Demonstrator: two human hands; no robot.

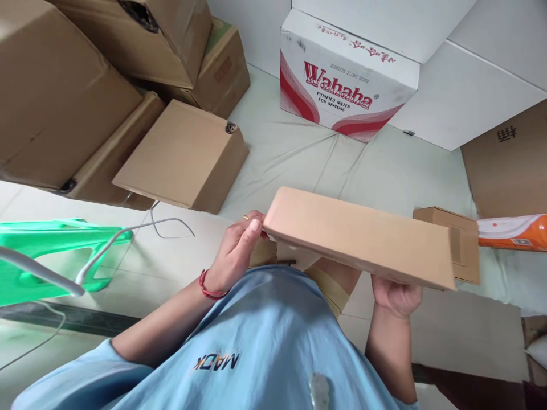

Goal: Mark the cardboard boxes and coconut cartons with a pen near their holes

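Observation:
A long, flat cardboard box [363, 236] is held up in front of my body, slanting down toward the right. My left hand [239, 247] grips its left end, thumb on the near corner and the other fingers partly hidden behind it. Under the near edge toward the right end is my right hand [397, 296], palm up, with most of its fingers hidden beneath the box. Beyond the held box's right end, a smaller cardboard box [468, 250] lies on the pale sheet.
Stacked cartons [64, 91] fill the left, with a lower carton [183, 154] beside them. A Wahaha water carton [348, 80] stands at the back. An orange-and-white package [513, 232] lies right. A green stool [55, 245] and grey cable [111, 239] are at left.

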